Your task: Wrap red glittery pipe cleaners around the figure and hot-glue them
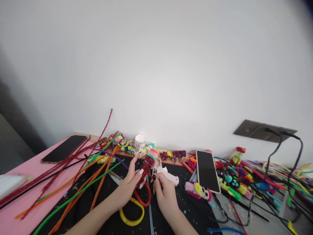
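Wrapping a red piece, partway done

Holding the red piece (146,168) between both hands, we pinch its lower end with the left hand (129,186), while the right hand (165,192) grips its other side. A glue gun (168,176) lies just behind the right hand. Loose stems (80,182) fan out left of the left hand, so we judge plenty remains.

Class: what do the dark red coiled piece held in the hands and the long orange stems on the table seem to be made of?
Dark red coiled fuzzy piece: seemingly chenille pipe cleaner with a glittery pile, wound tightly. Long orange fuzzy stems: probably the same wire-cored chenille, matte; they hold gentle bends.
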`<state>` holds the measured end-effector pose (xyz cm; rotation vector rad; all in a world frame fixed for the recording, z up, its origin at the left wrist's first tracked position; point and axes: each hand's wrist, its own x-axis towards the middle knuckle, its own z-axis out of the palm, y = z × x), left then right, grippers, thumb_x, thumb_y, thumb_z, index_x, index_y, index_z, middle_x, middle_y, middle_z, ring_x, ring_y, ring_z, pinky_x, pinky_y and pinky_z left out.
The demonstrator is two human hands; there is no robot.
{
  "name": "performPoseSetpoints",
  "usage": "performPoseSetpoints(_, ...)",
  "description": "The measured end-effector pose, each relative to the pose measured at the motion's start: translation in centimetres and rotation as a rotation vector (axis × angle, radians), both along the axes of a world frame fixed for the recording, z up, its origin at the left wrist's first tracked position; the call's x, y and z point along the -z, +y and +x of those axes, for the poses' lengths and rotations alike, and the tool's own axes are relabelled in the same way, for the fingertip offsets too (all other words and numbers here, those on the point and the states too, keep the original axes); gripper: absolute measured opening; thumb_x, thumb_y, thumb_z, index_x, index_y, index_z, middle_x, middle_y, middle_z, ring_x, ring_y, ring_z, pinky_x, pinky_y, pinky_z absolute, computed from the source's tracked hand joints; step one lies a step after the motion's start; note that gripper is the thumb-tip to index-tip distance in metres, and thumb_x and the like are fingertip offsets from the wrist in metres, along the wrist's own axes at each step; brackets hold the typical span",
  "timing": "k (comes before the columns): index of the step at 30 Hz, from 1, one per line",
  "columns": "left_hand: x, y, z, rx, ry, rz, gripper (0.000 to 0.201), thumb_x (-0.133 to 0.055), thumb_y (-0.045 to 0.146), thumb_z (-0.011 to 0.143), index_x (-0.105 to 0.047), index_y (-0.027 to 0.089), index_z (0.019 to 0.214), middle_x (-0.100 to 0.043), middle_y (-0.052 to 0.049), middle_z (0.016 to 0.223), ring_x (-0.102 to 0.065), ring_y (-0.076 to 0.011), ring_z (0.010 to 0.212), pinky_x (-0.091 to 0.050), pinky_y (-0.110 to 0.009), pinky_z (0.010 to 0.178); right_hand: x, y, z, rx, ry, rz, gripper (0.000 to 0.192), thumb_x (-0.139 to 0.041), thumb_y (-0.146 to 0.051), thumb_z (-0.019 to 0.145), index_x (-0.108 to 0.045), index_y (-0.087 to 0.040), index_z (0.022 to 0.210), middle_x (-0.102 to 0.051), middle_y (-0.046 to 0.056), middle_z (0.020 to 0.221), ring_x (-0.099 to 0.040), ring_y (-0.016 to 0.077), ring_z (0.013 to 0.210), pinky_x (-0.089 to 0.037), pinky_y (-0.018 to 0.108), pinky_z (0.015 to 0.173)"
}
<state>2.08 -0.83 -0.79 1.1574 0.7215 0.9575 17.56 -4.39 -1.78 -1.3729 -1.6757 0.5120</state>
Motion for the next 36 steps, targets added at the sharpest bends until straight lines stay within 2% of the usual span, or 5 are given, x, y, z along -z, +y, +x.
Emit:
performPoseSetpoints(14, -0.2, -0.1, -0.6, -0.080, 0.264, 0.259, 0.054, -0.038, 0.037, 0.092, -0.017, 0.029, 0.141, -0.048, -0.008, 0.123, -0.042, -0.0221, 0.117, -0.025, -0.037, 0.102, -0.7, -1.4, 0.2, -0.121, -0.268, 0.328, 0.021, -0.041, -0.009, 0.085, -0.057, -0.019, 0.093, -0.062, 0.006, 0.076, -0.058, 0.0203, 0.068, -0.043, 0.030, 0.063)
performPoseSetpoints(18, 0.0, 0.4, -0.4, -0.104, 0.107, 0.140, 0.057, -0.038, 0.039, 0.092, -0.011, 0.031, 0.142, -0.054, -0.004, 0.097, -0.052, -0.0166, 0.085, -0.038, -0.033, 0.082, -1.4, -1.1, 0.7, -0.116, -0.185, 0.289, 0.028, -0.040, -0.010, 0.083, -0.052, -0.019, 0.107, -0.061, 0.009, 0.096, -0.056, 0.0228, 0.087, -0.044, 0.035, 0.076)
performPoseSetpoints(21, -0.2, 1.0, -0.2, -0.101, -0.100, 0.004, 0.065, -0.041, 0.042, 0.090, -0.003, 0.032, 0.142, -0.050, 0.003, 0.073, -0.042, -0.0110, 0.056, -0.035, -0.028, 0.059, -1.3, -0.2, 1.2, 0.148, -0.267, 0.237, 0.042, -0.045, -0.008, 0.073, -0.049, -0.019, 0.114, -0.056, 0.012, 0.112, -0.049, 0.0290, 0.103, -0.039, 0.043, 0.085)
performPoseSetpoints(27, -1.5, 1.1, -0.4, -0.063, -0.275, -0.200, 0.075, -0.051, 0.040, 0.085, -0.002, 0.037, 0.141, -0.049, 0.003, 0.073, -0.041, -0.0096, 0.053, -0.031, -0.026, 0.056, 0.8, 1.3, 2.4, 0.463, -0.524, 0.063, 0.049, -0.053, -0.008, 0.057, -0.056, -0.017, 0.106, -0.057, 0.018, 0.105, -0.051, 0.0360, 0.090, -0.036, 0.044, 0.072)
performPoseSetpoints(36, -1.3, 0.9, -0.3, -0.093, -0.222, -0.143, 0.067, -0.044, 0.038, 0.089, -0.002, 0.036, 0.141, -0.053, 0.003, 0.071, -0.038, -0.0065, 0.045, -0.029, -0.023, 0.049, 0.1, 1.7, 3.1, 0.213, -0.125, 0.084, 0.031, -0.054, -0.012, 0.072, -0.060, -0.021, 0.101, -0.066, 0.007, 0.097, -0.059, 0.0245, 0.088, -0.044, 0.034, 0.077)
